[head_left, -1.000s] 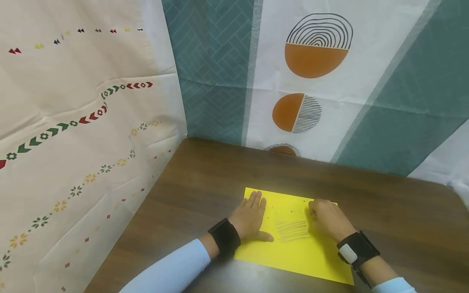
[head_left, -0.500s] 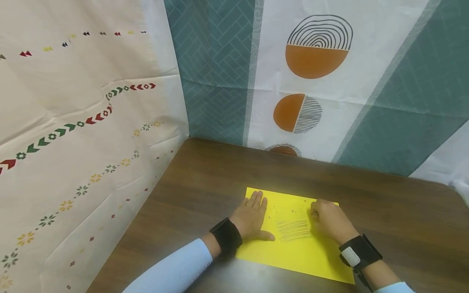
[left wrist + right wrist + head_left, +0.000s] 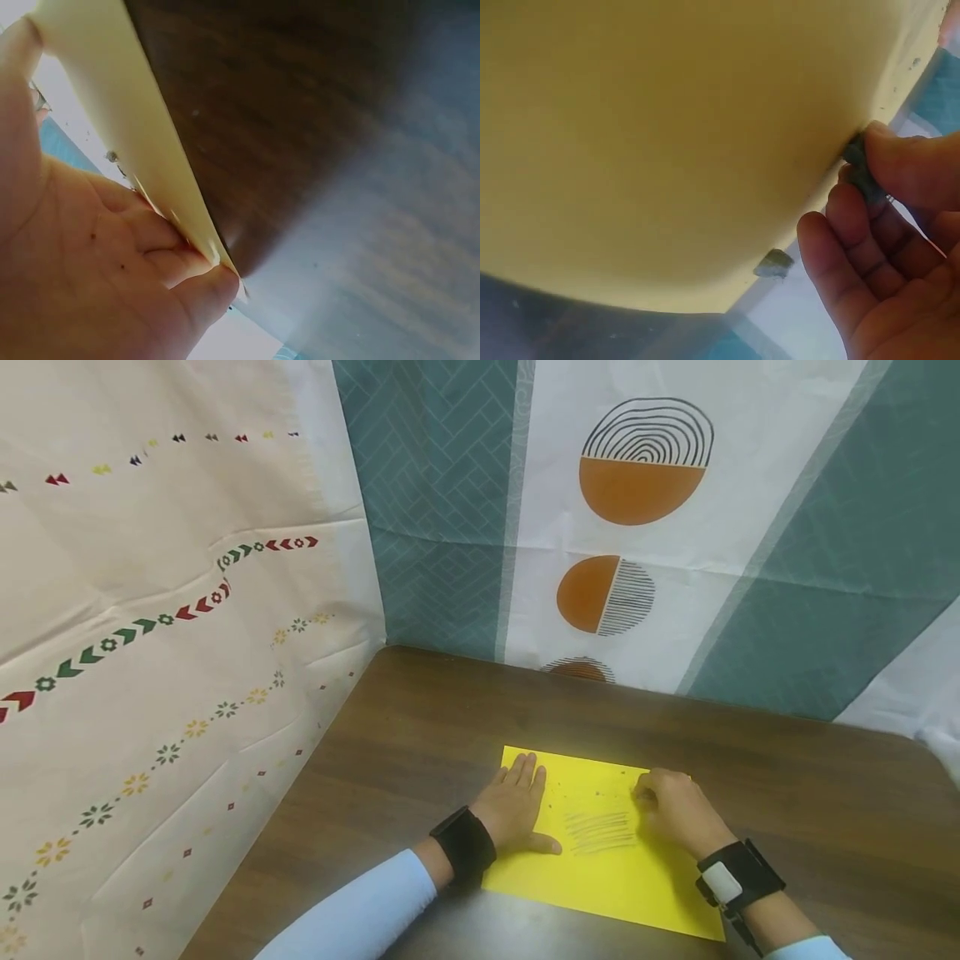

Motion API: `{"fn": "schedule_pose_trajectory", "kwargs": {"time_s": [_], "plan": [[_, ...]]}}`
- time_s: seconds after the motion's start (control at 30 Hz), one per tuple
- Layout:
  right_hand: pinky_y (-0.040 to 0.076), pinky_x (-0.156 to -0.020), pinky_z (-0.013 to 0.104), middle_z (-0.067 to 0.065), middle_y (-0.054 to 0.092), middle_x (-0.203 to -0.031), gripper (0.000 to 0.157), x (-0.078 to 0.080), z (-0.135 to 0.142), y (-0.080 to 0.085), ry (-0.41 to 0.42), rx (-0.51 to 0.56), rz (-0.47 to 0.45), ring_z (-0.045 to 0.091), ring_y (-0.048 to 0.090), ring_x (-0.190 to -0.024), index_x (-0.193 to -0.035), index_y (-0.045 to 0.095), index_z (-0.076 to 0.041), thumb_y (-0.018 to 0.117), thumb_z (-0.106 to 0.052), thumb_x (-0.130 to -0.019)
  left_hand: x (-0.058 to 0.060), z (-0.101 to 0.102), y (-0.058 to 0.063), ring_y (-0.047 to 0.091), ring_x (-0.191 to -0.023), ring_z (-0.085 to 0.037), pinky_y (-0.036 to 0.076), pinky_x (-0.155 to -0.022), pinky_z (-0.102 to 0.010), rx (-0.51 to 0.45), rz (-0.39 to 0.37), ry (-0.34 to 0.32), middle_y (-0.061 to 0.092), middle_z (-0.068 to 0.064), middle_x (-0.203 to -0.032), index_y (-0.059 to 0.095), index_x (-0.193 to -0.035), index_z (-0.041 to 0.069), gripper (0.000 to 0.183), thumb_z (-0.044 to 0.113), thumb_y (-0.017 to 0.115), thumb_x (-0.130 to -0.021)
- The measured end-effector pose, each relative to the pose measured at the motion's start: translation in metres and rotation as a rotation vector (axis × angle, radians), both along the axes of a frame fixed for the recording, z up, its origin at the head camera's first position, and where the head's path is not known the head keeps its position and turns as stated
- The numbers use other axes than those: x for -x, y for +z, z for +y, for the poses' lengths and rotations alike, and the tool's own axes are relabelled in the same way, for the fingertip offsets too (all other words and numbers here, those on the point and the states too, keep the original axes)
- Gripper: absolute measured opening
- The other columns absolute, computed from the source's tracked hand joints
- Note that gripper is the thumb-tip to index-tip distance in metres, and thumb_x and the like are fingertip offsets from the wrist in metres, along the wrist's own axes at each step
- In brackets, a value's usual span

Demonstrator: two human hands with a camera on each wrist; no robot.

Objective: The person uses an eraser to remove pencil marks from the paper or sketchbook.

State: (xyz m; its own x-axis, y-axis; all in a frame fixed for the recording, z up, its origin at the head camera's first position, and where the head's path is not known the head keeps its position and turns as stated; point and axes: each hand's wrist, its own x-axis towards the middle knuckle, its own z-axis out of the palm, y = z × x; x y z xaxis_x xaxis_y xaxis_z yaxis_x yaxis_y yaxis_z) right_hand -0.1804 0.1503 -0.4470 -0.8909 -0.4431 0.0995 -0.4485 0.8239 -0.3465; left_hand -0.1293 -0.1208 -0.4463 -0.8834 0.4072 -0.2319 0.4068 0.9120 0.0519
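Note:
A yellow sheet of paper (image 3: pixel 600 893) lies on the table, with a patch of dark hatched lines (image 3: pixel 600 832) near its middle. My left hand (image 3: pixel 513 810) rests on the sheet's left side, fingers spread and straight, thumb out to the side. Over the upper right part, my right hand (image 3: pixel 678 810) pinches a small dark grey-green lump (image 3: pixel 862 176) between thumb and fingers, against the paper. What the lump is made of I cannot tell. A second similar piece (image 3: pixel 774 262) lies near the sheet's edge in the right wrist view, beside the fingers.
Small dark crumbs (image 3: pixel 597 793) dot the upper part of the sheet. The brown wooden table (image 3: pixel 420 735) extends around it. Patterned cloth (image 3: pixel 450 593) hangs behind the table, and cream cloth (image 3: pixel 150 693) hangs along its left side.
My right wrist has shifted slightly to the right and nearer, its fingers still on the sheet with the lump. The left hand stays in place on the paper.

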Motion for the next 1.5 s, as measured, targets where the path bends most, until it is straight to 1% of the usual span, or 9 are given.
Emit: {"fn": "schedule_pose_trajectory", "kwargs": {"time_s": [0.23, 0.43, 0.57, 0.7, 0.83, 0.97, 1.13, 1.3, 1.5], "plan": [[0.057, -0.074, 0.043, 0.002, 0.067, -0.084, 0.016, -0.007, -0.017, 0.007, 0.075, 0.084, 0.002, 0.021, 0.064, -0.078, -0.088, 0.075, -0.003, 0.079, 0.008, -0.077, -0.002, 0.000, -0.006, 0.020, -0.152, -0.031, 0.028, -0.117, -0.042, 0.004, -0.011, 0.005, 0.021, -0.018, -0.165, 0.029, -0.159, 0.004, 0.114, 0.082, 0.056, -0.080], [0.057, -0.078, 0.043, 0.004, 0.069, -0.090, 0.017, -0.007, -0.040, 0.013, 0.108, 0.097, -0.003, 0.022, 0.066, -0.083, -0.096, 0.076, -0.003, 0.080, 0.004, -0.081, -0.002, 0.000, -0.008, 0.018, -0.152, -0.030, 0.027, -0.118, -0.042, 0.016, -0.004, 0.011, 0.019, -0.017, -0.165, 0.028, -0.159, 0.005, 0.115, 0.083, 0.054, -0.080], [0.057, -0.081, 0.044, 0.005, 0.071, -0.094, 0.018, -0.006, -0.052, 0.015, 0.110, 0.107, -0.046, 0.024, 0.068, -0.087, -0.099, 0.075, -0.003, 0.080, 0.003, -0.082, 0.000, -0.001, -0.010, 0.017, -0.152, -0.030, 0.027, -0.118, -0.042, 0.016, 0.002, 0.010, 0.019, -0.018, -0.165, 0.027, -0.160, 0.005, 0.115, 0.084, 0.054, -0.080], [0.057, -0.079, 0.042, 0.000, 0.069, -0.089, 0.013, -0.008, -0.065, 0.016, 0.177, 0.105, -0.102, 0.019, 0.065, -0.083, -0.096, 0.076, -0.004, 0.080, 0.000, -0.083, 0.001, -0.001, -0.011, 0.018, -0.152, -0.031, 0.028, -0.117, -0.042, 0.013, 0.016, 0.001, 0.020, -0.018, -0.165, 0.028, -0.159, 0.005, 0.115, 0.084, 0.053, -0.080], [0.057, -0.075, 0.036, -0.006, 0.065, -0.082, 0.014, -0.012, -0.079, 0.013, 0.299, 0.107, -0.094, 0.012, 0.062, -0.077, -0.090, 0.075, -0.006, 0.080, 0.003, -0.081, 0.002, -0.002, -0.008, 0.017, -0.152, -0.030, 0.028, -0.117, -0.043, 0.025, 0.028, -0.009, 0.020, -0.018, -0.165, 0.028, -0.159, 0.005, 0.115, 0.085, 0.052, -0.081], [0.055, -0.070, 0.031, -0.006, 0.061, -0.079, 0.016, -0.015, -0.091, 0.006, 0.370, 0.092, -0.065, 0.010, 0.057, -0.073, -0.087, 0.074, -0.007, 0.080, 0.006, -0.079, 0.002, -0.002, -0.007, 0.017, -0.152, -0.029, 0.028, -0.117, -0.042, 0.052, 0.036, -0.026, 0.020, -0.018, -0.165, 0.027, -0.160, 0.005, 0.114, 0.085, 0.049, -0.082], [0.050, -0.064, 0.027, -0.008, 0.050, -0.074, 0.023, -0.020, -0.098, -0.003, 0.385, 0.040, -0.036, 0.008, 0.048, -0.066, -0.079, 0.068, -0.010, 0.077, 0.010, -0.072, 0.000, -0.002, -0.007, 0.018, -0.152, -0.030, 0.029, -0.117, -0.042, 0.075, 0.044, -0.044, 0.021, -0.018, -0.165, 0.028, -0.159, 0.005, 0.112, 0.084, 0.049, -0.083], [0.046, -0.061, 0.026, -0.009, 0.046, -0.071, 0.026, -0.023, -0.103, -0.001, 0.387, 0.023, 0.001, 0.008, 0.042, -0.063, -0.075, 0.064, -0.011, 0.076, 0.011, -0.069, -0.001, -0.003, -0.005, 0.016, -0.153, -0.030, 0.026, -0.118, -0.042, 0.063, 0.018, -0.024, 0.018, -0.018, -0.166, 0.026, -0.160, 0.005, 0.112, 0.082, 0.052, -0.083], [0.044, -0.059, 0.028, -0.007, 0.044, -0.067, 0.025, -0.024, -0.106, -0.002, 0.382, -0.040, 0.073, 0.011, 0.040, -0.061, -0.073, 0.063, -0.009, 0.084, 0.003, -0.067, -0.001, -0.003, -0.003, 0.018, -0.152, -0.030, 0.028, -0.117, -0.042, 0.082, 0.044, -0.034, 0.020, -0.018, -0.165, 0.027, -0.159, 0.005, 0.112, 0.083, 0.051, -0.083]]}}
